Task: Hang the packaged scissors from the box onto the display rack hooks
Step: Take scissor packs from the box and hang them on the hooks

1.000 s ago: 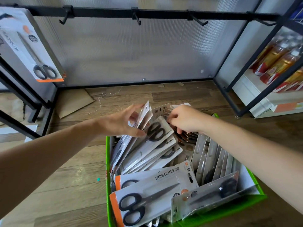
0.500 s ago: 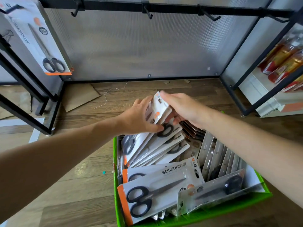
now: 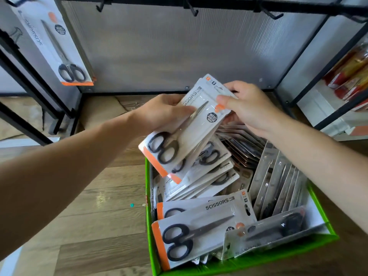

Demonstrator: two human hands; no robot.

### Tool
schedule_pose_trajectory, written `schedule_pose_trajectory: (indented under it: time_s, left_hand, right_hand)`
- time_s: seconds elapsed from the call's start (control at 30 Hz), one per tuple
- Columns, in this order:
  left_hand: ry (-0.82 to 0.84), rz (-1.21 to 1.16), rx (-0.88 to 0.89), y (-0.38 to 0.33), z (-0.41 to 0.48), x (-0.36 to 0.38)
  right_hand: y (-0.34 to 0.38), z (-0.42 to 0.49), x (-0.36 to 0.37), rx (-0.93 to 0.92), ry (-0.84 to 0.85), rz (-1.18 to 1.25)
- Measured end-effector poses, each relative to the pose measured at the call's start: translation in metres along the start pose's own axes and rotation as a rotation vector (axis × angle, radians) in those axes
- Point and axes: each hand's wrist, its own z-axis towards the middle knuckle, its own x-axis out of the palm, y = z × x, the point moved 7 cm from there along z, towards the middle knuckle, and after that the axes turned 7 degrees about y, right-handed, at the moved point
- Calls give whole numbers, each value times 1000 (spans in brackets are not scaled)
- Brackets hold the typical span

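Note:
A green box on the wooden floor is full of packaged scissors, white cards with orange ends and black handles. Above the box's far end I hold a small stack of scissors packs, tilted with the hang holes up and to the right. My left hand grips the stack's left edge. My right hand pinches the top end, thumb on the front. Black hooks stick out from the rack bar at the top. One scissors pack hangs at the upper left.
The black rack frame with a grey ribbed back panel stands right behind the box. A white shelf with red and orange packaged goods is at the right. Flat cardboard lies on the floor at the left.
Both hands have lifted a stack of scissors packs out of the box's far end and turned it face up. The view has moved closer to the box.

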Motion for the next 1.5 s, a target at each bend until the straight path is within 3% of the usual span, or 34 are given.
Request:
schedule_pose_trajectory:
  time_s: [0.1,0.17,0.23,0.4,0.5,0.6,0.77,0.93,1.1,1.23,1.37,1.5]
  left_hand:
    - [23,-131,2,11,-4,3]
    - [-63,-178,18,15,-5,1]
    - [-156,-218,32,18,-8,-4]
    - [-214,-411,21,25,-13,-1]
    - [-130,-492,18,24,-17,11]
    - [-190,-505,-30,23,-22,8]
    - [-316,-439,31,15,-29,-10]
    - [-260,-419,42,11,-37,-7]
    - [-213,-371,47,-2,-41,12]
    - [-291,-282,34,-1,-49,7]
    - [-475,-74,-39,9,-60,-7]
    - [-507,87,-122,17,-70,-13]
  right_hand:
    - [-5,2,1,-25,-80,54]
    - [-12,5,2,7,-128,167]
    - [-17,7,12,72,-66,255]
    - [-26,-13,51,180,199,57]
    - [-30,-20,56,161,199,-34]
    - [-38,-21,42,222,161,-4]
    - [-35,-18,11,225,79,55]
    - [-26,-21,13,191,160,70]
    - [-16,-25,39,129,183,-76]
    - [-7,-32,44,74,169,-224]
    - [-13,-45,53,154,321,-608]
    - [-22,-70,82,143,646,-750]
